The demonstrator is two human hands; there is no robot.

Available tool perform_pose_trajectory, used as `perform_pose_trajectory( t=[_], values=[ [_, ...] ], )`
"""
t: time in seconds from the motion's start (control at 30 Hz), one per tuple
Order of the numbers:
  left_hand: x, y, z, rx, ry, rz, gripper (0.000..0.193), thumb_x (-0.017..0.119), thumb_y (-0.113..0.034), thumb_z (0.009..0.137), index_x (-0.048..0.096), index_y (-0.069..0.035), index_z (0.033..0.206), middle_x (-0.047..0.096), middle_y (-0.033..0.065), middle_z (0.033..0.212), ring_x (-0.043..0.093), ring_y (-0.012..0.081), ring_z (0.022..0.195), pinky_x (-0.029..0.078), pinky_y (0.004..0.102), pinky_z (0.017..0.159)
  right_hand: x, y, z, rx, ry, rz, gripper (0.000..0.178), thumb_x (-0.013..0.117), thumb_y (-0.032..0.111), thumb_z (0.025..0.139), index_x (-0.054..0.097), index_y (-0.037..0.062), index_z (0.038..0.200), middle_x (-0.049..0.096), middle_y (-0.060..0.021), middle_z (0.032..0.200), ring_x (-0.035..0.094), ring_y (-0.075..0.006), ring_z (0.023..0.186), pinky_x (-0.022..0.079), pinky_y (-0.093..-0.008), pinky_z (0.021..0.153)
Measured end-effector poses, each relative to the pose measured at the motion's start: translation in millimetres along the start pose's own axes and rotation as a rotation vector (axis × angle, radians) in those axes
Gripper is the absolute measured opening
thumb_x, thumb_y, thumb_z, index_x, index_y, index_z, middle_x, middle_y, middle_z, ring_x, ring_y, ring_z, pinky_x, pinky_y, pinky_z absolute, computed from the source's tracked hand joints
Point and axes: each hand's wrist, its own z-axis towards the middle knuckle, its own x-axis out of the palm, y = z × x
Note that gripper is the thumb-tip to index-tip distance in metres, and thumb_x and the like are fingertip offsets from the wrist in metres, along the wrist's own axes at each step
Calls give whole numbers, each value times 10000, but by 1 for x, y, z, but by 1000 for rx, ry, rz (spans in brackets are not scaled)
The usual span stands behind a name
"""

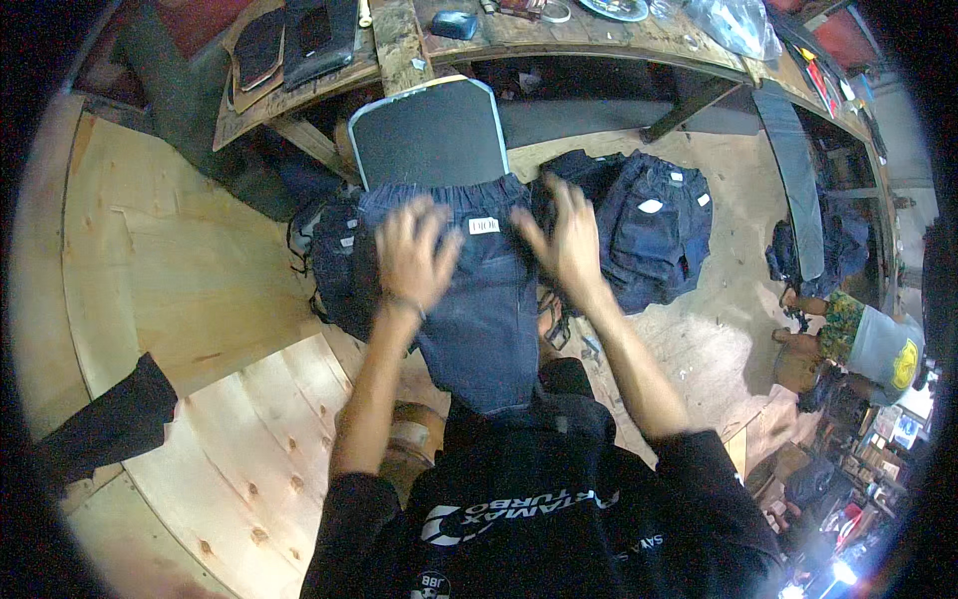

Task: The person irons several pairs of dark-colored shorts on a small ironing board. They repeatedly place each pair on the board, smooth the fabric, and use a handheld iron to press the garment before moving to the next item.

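Dark blue denim pants (pixel 479 319) with a gathered elastic waistband and a small white label lie in front of me, running toward my body. My left hand (pixel 414 258) is over their left side, fingers spread and a little blurred. Along the right edge, level with the waistband, is my right hand (pixel 569 240), its fingers apart. Neither hand grips anything; whether the fingertips press the cloth is unclear. Just beyond the waistband a dark board (pixel 429 138) with pale edges leans against the bench.
Folded denim garments (pixel 654 230) are piled on the right, and another dark pile (pixel 334 255) sits on the left. A cluttered wooden workbench (pixel 559 45) spans the back. Plywood sheets (pixel 190 280) cover the left side. A person (pixel 878 339) is at far right.
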Motion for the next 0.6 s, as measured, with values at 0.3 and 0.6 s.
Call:
perform_pose_trajectory(
  t=[0.3, 0.6],
  values=[
    [103, 66, 66, 109, -120, 212, 983, 516, -787, 983, 311, -180, 1729, 228, 176, 1804, 151, 390, 1677, 45, 708, 1302, 31, 30, 38, 180, 44, 77, 513, 714, 393, 1038, 687, 29, 1399, 688, -300, 1280, 658, -494, 1135, 525, -539, 1017],
    [101, 81, 117, 195, -120, 279, 1035, 561, -795, 960, 243, -208, 1751, 190, 185, 1813, 169, 398, 1673, 120, 744, 1273, 42, 113, -43, -133, 438, -161, 858, 749, 614, 895, 495, 225, 1617, 405, -266, 1662, 382, -490, 1513, 326, -766, 1148]
  ],
)
